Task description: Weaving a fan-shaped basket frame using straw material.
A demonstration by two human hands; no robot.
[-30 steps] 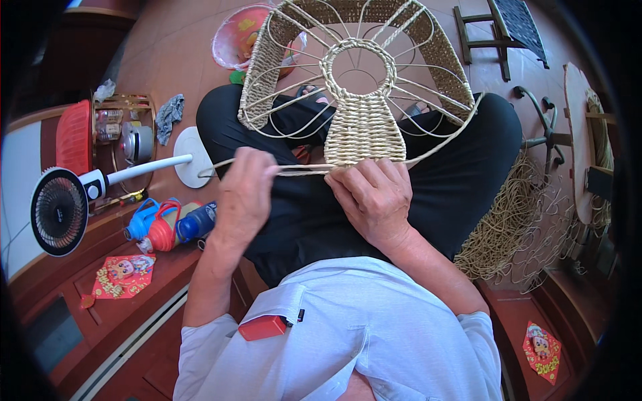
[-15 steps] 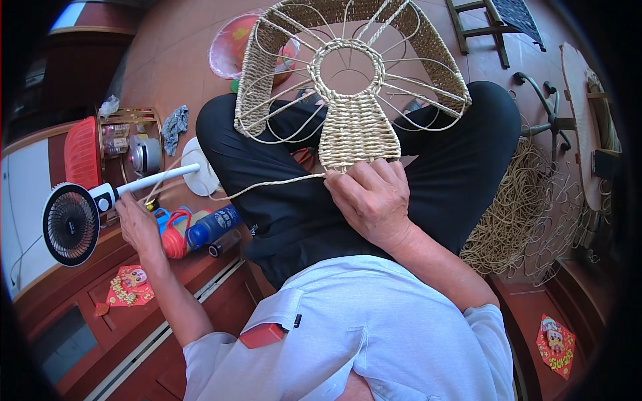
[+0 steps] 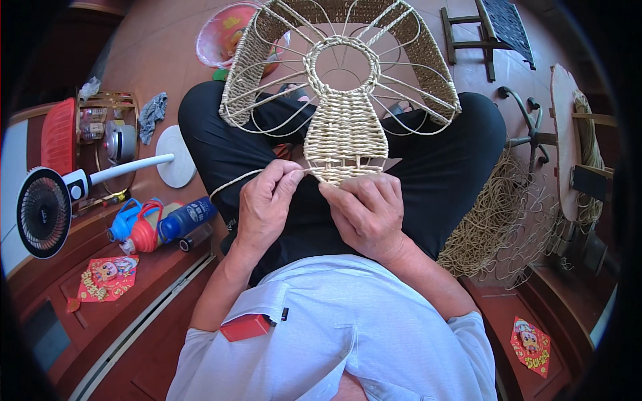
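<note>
A half-woven basket-like piece with a wire frame [image 3: 419, 30] rests across my thighs. It has a woven outer band, a ring wrapped in straw cord [image 3: 342, 41], and a tapering woven panel [image 3: 344, 130] pointing toward me. Below the panel's tight rows is a gap, then a short woven strip [image 3: 340, 174]. My left hand [image 3: 265, 204] pinches a straw cord [image 3: 234, 181] just left of that strip; the cord's slack end hangs over my left thigh. My right hand [image 3: 366, 212] is closed on the strip's lower edge, its fingertips partly hidden.
At left, a white standing fan [image 3: 45, 210], several bottles [image 3: 184, 220] and a red basket [image 3: 59, 137] crowd a low cabinet. A pink bucket [image 3: 217, 40] is ahead. Loose cord [image 3: 491, 227] lies heaped at right, near a chair base [image 3: 535, 134] and a stool [image 3: 491, 43].
My left hand has come in from beside the fan to the panel's left edge and now pinches the cord there. The lower strip and gap show more. The whole view has shifted slightly.
</note>
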